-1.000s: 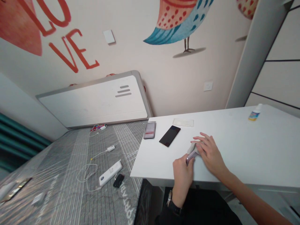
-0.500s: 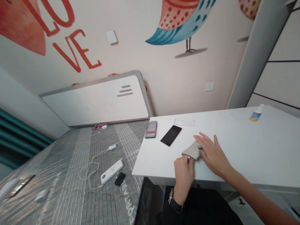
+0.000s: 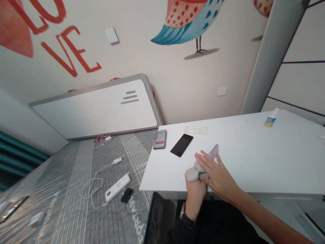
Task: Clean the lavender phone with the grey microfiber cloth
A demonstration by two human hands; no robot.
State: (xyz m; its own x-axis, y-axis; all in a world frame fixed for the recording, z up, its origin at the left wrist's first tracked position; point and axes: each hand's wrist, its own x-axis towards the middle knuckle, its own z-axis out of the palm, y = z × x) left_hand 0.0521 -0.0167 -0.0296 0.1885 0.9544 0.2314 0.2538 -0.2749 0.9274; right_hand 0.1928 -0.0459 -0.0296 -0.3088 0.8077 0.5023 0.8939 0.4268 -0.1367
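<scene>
A soft grey cloth [image 3: 193,173] lies bunched over the fingers of my left hand [image 3: 196,190], which is closed around it near the table's front edge. My right hand [image 3: 223,178] reaches across from the right, its fingers stretched out and lying over the cloth. From beneath those fingers sticks out the end of a flat, shiny pinkish slab [image 3: 215,151], tilted up to the right. The rest of this slab is covered by the cloth and my hands, so its kind is unclear. Left of my hands, a dark-screened smartphone [image 3: 182,145] rests on the white table [image 3: 256,156].
A clear flat strip [image 3: 196,130] lies behind the smartphone, and a blurred-out flat item [image 3: 160,139] at the left corner. A small white bottle [image 3: 271,118] stands far right. On the plastic-covered bed [image 3: 76,189] are a white power bank [image 3: 117,187], a cable and a black object [image 3: 127,195].
The cloth has shifted from flat under both hands to bunched over my left hand. The pinkish slab's end has come into view. My right hand has moved left and down; the view has shifted slightly.
</scene>
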